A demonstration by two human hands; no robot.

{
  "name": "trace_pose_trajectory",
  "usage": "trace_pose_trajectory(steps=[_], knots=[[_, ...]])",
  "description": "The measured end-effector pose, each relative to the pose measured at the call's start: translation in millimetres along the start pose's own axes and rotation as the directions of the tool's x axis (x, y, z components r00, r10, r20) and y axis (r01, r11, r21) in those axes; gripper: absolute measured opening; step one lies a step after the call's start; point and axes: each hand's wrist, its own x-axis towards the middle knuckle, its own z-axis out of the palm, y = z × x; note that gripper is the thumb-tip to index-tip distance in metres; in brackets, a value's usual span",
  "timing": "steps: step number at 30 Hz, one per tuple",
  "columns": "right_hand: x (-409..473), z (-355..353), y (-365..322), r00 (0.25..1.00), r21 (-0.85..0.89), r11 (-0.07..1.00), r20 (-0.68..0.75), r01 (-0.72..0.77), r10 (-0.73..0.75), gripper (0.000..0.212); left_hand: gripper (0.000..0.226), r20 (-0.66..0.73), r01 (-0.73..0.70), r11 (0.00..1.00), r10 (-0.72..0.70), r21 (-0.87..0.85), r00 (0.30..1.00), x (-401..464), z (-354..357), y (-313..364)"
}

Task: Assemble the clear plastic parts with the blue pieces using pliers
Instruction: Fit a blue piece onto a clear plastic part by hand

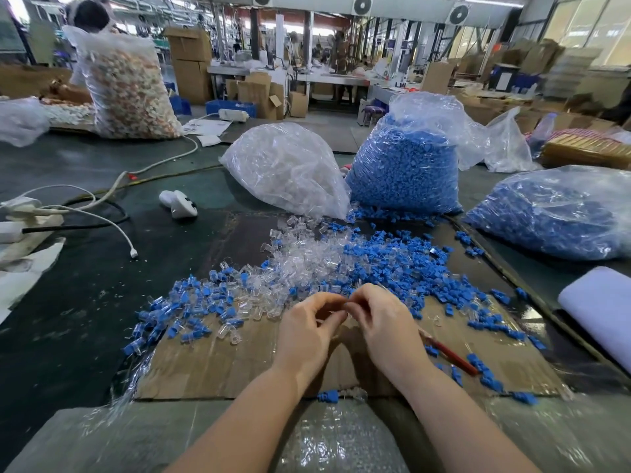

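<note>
Both hands meet over the cardboard sheet (218, 367): left hand (307, 332) and right hand (386, 329) pinch one small clear plastic part (345, 310) together, red-handled pliers (450, 355) under the right palm.

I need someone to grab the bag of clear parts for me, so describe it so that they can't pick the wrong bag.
Start at the brown cardboard sheet strewn with small parts and look to its far edge, where bags stand. The bag of clear parts is the left one, slumped beside the upright bag of blue pieces. Its contents are colourless, while its neighbours are filled with blue.
</note>
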Motion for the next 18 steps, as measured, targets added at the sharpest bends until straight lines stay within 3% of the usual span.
trace_pose_trajectory(steps=[4,7,12,15,18], knots=[[-0.2,-1.3,-5.6,0.996,0.079,0.997,0.082,0.018,-0.024,0.011,0.019,0.002,0.048,0.997,-0.048,-0.053,0.999,0.7,-7.1,-4.0],[1.3,-6.2,-1.2,0.999,0.044,0.999,0.042,-0.004,0.002,0.012,0.023,-0.007,0.056,0.998,-0.056,0.01,0.998,-0.1,-6.8,-8.1],[8.4,-27.4,31.6,0.951,-0.169,0.952,-0.218,-0.256,0.218,0.017,0.02,-0.012,0.025,0.995,-0.024,0.094,1.0,-2.8,-4.9,-12.4],[9.5,-38.6,50.5,0.918,-0.352,0.848,-0.189,-0.396,0.35,0.018,0.026,0.0,0.02,0.993,-0.02,0.114,1.0,-3.8,-4.4,-12.2],[8.2,-41.2,57.6,0.906,-0.462,0.784,-0.127,-0.415,0.404,0.021,0.029,0.002,0.019,0.99,-0.019,0.139,1.0,-4.6,-4.3,-11.6]])
